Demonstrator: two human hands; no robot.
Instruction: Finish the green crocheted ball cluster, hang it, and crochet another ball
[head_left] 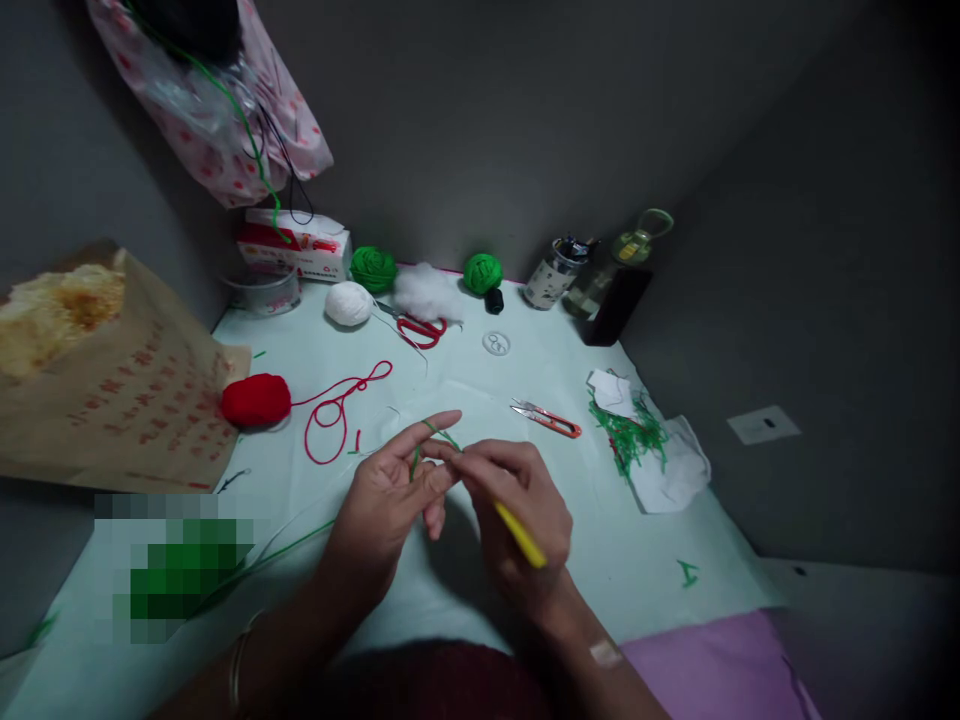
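Note:
My right hand [529, 500] is closed round a yellow-handled crochet hook [520, 535], whose tip is hidden at the fingers. Facing it, my left hand [379, 505] pinches green yarn [442, 433] between thumb and fingers, with a strand looped over the raised index finger. The two hands meet at the fingertips, over the middle of the table. Whatever small stitches lie in the pinch are too small to make out. From my left hand the strand runs down left toward a blurred-out green shape [184, 570].
Orange thread snips [551, 419] lie beyond my hands, red-handled scissors [421, 332] farther back. A red yarn ball [256, 400] sits left beside a paper food bag [142, 390]. Green scraps [630, 435] lie right. White yarn [349, 303], stuffing [429, 292] and a bottle [626, 245] stand at the back.

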